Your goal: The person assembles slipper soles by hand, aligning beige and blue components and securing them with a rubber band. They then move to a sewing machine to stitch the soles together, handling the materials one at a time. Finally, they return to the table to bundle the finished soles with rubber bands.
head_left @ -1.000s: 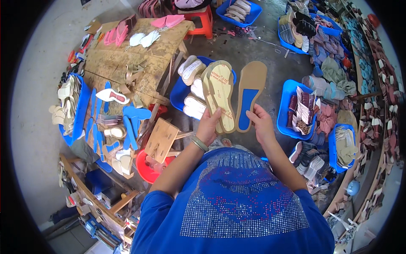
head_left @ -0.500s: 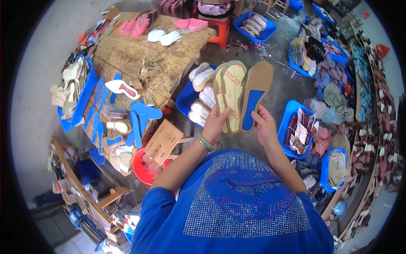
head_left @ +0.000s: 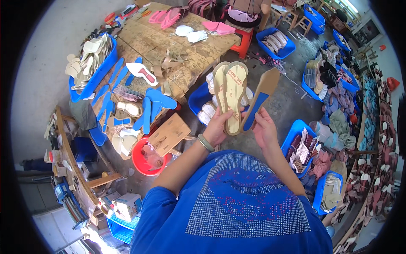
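My left hand (head_left: 216,128) is closed around the heel ends of several cream insole boards (head_left: 235,91) with red print, fanned slightly and held upright before me. In my right hand (head_left: 265,128) is a tan insole (head_left: 268,81) with a blue patch (head_left: 256,109) on its heel half. Thumb and fingers pinch it near the lower end, and it leans to the right, turned partly edge-on. Its lower end comes close to the cream boards; whether they touch I cannot tell. Behind the boards, a blue bin (head_left: 195,101) of pale shoe pieces is partly hidden.
A wooden table (head_left: 139,40) at the left carries blue insoles (head_left: 158,101) and pink pieces (head_left: 165,17). Beside it stand a wooden stool (head_left: 170,131) and a red basin (head_left: 141,165). At the right are blue bins (head_left: 298,127); a person sits on a red stool (head_left: 245,41) at the back.
The tan insole has tilted to the right and turned more edge-on in my right hand. My left hand keeps its hold on the cream boards. The surroundings have shifted in view, the table rightward.
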A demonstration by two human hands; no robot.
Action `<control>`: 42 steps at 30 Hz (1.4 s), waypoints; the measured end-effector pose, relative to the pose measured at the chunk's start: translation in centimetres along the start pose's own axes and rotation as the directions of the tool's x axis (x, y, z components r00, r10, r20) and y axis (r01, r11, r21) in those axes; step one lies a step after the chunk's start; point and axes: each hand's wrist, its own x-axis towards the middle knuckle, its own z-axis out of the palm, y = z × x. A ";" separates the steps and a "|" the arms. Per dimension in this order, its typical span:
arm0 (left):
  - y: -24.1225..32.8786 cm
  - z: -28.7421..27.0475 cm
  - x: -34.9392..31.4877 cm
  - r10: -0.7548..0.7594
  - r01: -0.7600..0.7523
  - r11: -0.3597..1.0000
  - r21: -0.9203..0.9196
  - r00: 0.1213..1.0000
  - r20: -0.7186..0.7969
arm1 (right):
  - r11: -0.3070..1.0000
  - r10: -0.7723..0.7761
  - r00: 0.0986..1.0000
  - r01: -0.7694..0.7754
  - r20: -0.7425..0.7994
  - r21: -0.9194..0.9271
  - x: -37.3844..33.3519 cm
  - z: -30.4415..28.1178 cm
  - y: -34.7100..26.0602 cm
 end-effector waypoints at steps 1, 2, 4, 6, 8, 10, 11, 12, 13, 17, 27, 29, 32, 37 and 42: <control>0.3 0.0 -0.4 -0.008 0.008 1.000 0.024 1.000 -0.004 | 1.000 -0.008 0.999 0.009 -0.035 0.021 -0.1 0.0 0.0; 0.4 -0.2 -0.7 0.015 -0.013 0.997 0.071 0.999 -0.031 | 0.999 -0.014 0.997 0.017 -0.074 0.044 -0.3 -0.1 0.0; 0.3 -0.8 -1.2 0.063 -0.049 0.985 0.165 0.995 -0.083 | 0.990 -0.004 1.000 0.007 -0.028 0.142 -0.5 -0.6 0.1; 0.2 -0.6 -2.0 0.141 -0.102 0.926 0.364 0.986 -0.083 | 0.959 0.003 0.992 -0.040 0.129 0.282 -1.1 -1.1 -0.3; 0.3 -0.3 -3.0 0.198 -0.091 0.799 0.595 0.973 -0.117 | 0.885 0.014 0.972 -0.121 0.234 0.450 -1.9 -0.2 -0.5; -0.5 -2.3 -3.6 0.305 -0.120 0.687 0.717 0.943 -0.135 | 0.822 0.025 0.939 -0.215 0.343 0.528 -2.2 -0.4 -0.5; -0.7 -2.0 -4.1 0.320 -0.120 0.707 0.697 0.933 -0.164 | 0.808 0.023 0.923 -0.243 0.384 0.536 -2.3 -0.9 -0.4; -1.0 -1.6 -4.6 0.335 -0.123 0.727 0.676 0.922 -0.193 | 0.795 0.020 0.905 -0.273 0.426 0.542 -2.3 -1.4 -0.3; -1.2 -1.2 -5.1 0.348 -0.126 0.746 0.654 0.911 -0.221 | 0.781 0.017 0.884 -0.303 0.467 0.546 -2.4 -1.7 -0.3; -1.7 -0.8 -7.3 0.219 -0.128 0.927 0.352 0.947 -0.233 | 0.810 0.071 0.931 -0.263 0.358 0.524 -3.3 -0.8 0.4; -3.2 -0.6 -12.4 0.147 -0.147 0.989 0.002 0.983 -0.107 | 0.966 0.167 0.943 -0.214 0.289 0.142 -5.6 -0.3 4.2; -3.1 -1.2 -13.2 0.137 -0.140 0.990 -0.019 0.987 -0.087 | 0.980 0.174 0.941 -0.194 0.291 0.041 -6.1 0.3 4.6; -3.0 -2.6 -14.0 0.117 -0.121 0.991 -0.061 0.991 -0.063 | 0.987 0.160 0.942 -0.159 0.294 -0.026 -6.5 1.9 5.2; -1.4 -2.2 -15.4 0.203 -0.199 0.979 0.040 0.972 -0.119 | 0.979 0.132 0.971 -0.096 0.201 -0.180 -6.5 5.1 7.0; 0.7 -4.5 -17.3 0.299 -0.235 0.939 0.250 0.918 -0.261 | 0.917 0.058 0.974 0.035 0.220 -0.398 -6.2 9.8 10.9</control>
